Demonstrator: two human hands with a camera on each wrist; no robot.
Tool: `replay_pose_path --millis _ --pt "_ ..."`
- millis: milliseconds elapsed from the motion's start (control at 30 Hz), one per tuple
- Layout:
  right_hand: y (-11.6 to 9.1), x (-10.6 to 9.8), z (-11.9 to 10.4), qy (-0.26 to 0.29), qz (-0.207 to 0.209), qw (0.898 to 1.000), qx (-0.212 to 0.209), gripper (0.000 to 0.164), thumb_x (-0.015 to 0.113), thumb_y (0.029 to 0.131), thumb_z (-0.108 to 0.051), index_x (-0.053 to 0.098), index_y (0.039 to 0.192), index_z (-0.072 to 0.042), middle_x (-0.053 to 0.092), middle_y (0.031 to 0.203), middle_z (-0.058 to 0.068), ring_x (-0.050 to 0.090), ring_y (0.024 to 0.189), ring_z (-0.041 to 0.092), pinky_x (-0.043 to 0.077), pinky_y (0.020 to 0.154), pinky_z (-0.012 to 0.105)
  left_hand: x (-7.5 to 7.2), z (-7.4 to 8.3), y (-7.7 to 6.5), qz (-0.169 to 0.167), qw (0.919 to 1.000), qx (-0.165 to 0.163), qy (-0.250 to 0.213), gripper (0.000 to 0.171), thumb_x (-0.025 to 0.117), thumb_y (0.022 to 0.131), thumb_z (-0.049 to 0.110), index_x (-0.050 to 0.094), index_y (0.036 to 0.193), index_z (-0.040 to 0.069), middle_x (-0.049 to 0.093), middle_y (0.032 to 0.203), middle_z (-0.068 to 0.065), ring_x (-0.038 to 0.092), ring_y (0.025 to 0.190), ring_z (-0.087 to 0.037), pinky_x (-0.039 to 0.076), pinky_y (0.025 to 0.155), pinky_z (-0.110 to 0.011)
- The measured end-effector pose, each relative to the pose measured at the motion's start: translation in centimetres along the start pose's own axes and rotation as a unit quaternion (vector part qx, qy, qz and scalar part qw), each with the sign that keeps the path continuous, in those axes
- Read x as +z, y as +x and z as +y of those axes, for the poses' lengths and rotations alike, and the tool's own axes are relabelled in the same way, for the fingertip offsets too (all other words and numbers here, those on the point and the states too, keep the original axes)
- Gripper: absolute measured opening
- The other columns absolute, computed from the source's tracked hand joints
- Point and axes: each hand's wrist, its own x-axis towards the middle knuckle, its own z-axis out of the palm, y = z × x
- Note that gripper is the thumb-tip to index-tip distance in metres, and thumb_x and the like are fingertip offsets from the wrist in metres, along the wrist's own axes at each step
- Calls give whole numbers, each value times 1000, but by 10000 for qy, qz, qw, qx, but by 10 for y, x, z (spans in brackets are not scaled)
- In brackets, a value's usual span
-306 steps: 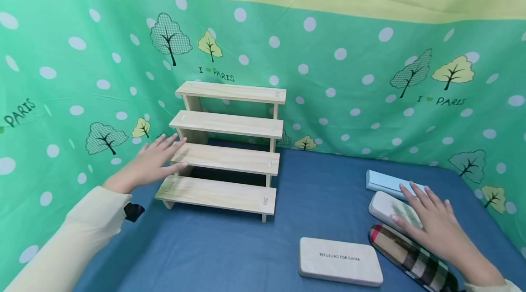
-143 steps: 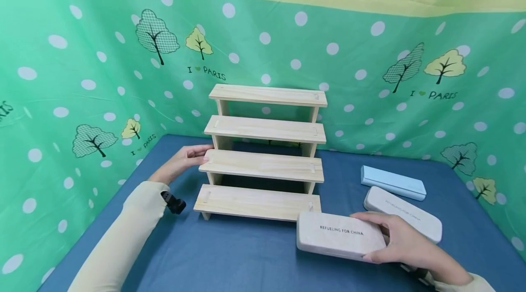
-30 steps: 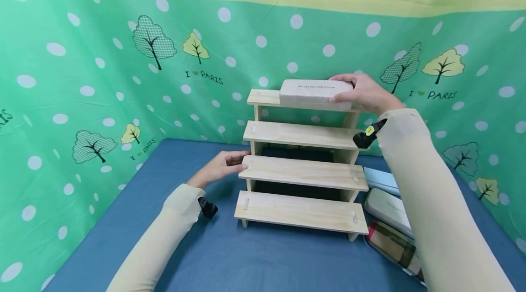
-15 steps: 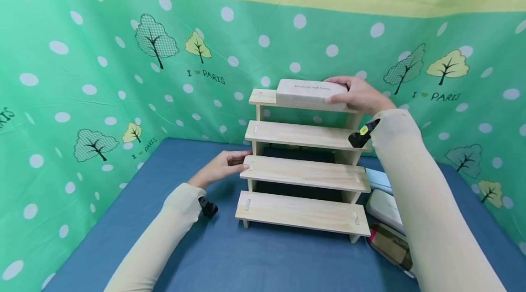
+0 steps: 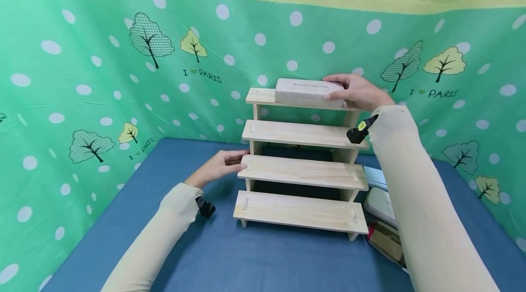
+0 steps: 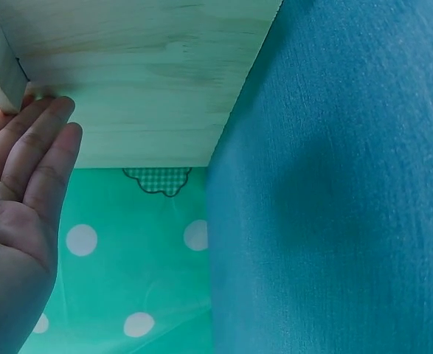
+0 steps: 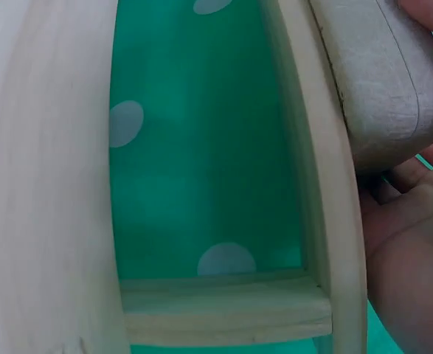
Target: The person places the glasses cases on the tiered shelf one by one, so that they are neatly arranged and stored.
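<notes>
A stepped wooden display stand [image 5: 302, 171] with several tiers stands on the blue cloth. On its top tier lies a grey-white glasses case [image 5: 304, 93] with small lettering on the lid. My right hand [image 5: 356, 91] grips the case's right end, thumb at the front and fingers over the back. In the right wrist view, the case [image 7: 382, 81] lies against the top board, the hand [image 7: 411, 251] wrapped around its end. My left hand [image 5: 218, 167] holds the left end of the second tier from the bottom; its fingers [image 6: 35, 151] reach under the board beside the side panel.
Right of the stand, partly behind my right sleeve [image 5: 415, 182], lie a light blue case [image 5: 375, 177], a second whitish case [image 5: 380, 205] and a plaid case [image 5: 386, 241]. A green dotted curtain [image 5: 230, 114] hangs close behind the stand.
My right hand has lifted the glasses case from the cloth onto the top tier, then shifted it slightly left. The stand now sits farther right, with my left hand holding its side.
</notes>
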Motion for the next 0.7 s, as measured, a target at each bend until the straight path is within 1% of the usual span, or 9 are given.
replay_pose_path --millis 33,100,133,200,267,333,433,567,700 --pt "0 -1 1 19 20 10000 -3 74 72 84 -29 34 147 -21 37 140 4 42 109 21 43 60 21 0 0 1 -9 10000 6 -10 55 60 93 18 40 141 -2 47 139 -20 47 126 -32 42 100 -42" --pt "-1 -2 1 10 28 10000 -40 75 72 85 -29 33 148 -21 36 141 5 41 109 21 43 59 21 0 0 1 -8 10000 6 -18 55 60 93 17 40 141 -2 47 139 -20 48 126 -32 42 100 -42" --pt "-2 -3 1 3 18 10000 -53 75 71 85 -29 32 148 -21 35 142 5 41 111 21 45 64 20 0 0 1 -4 10000 3 -4 55 61 93 17 40 141 -2 47 139 -20 48 125 -32 42 100 -42" --pt "-5 -5 1 -174 29 9998 -110 77 70 85 -31 30 149 -20 33 145 6 40 118 22 47 81 25 0 0 1 -1 10000 -18 11 56 61 93 17 40 141 -3 47 139 -21 48 125 -32 42 100 -43" --pt "-11 -8 -1 -427 93 9988 -204 77 69 86 -34 28 150 -19 29 149 7 35 126 23 38 100 34 1 0 0 20 10000 -29 10 55 61 93 16 40 140 -4 47 139 -21 48 125 -33 42 100 -43" --pt "-18 -12 -1 -586 195 9977 -283 77 68 87 -35 28 150 -18 27 152 6 31 133 24 28 109 44 2 0 0 23 10000 -33 -10 55 61 93 15 40 140 -4 46 139 -21 48 125 -33 42 100 -43" --pt "-30 -19 -2 -709 364 9959 -424 75 66 88 -35 28 150 -18 25 154 5 25 139 25 20 112 49 2 0 0 13 10000 14 21 55 60 93 15 40 140 -4 46 139 -21 48 125 -33 42 100 -43" --pt "-49 -23 1 -599 488 9949 -646 73 65 90 -31 26 150 -18 26 155 4 22 141 24 18 113 49 0 -2 0 10 10000 5 97 56 60 93 17 39 141 -3 44 141 -21 48 125 -33 41 100 -44" --pt "-70 -22 10 -384 561 9936 -903 69 64 91 -22 28 150 -15 27 154 6 23 141 26 19 113 48 1 -2 1 19 9999 -16 106 57 61 93 19 40 141 -2 44 141 -20 48 125 -33 41 100 -44"
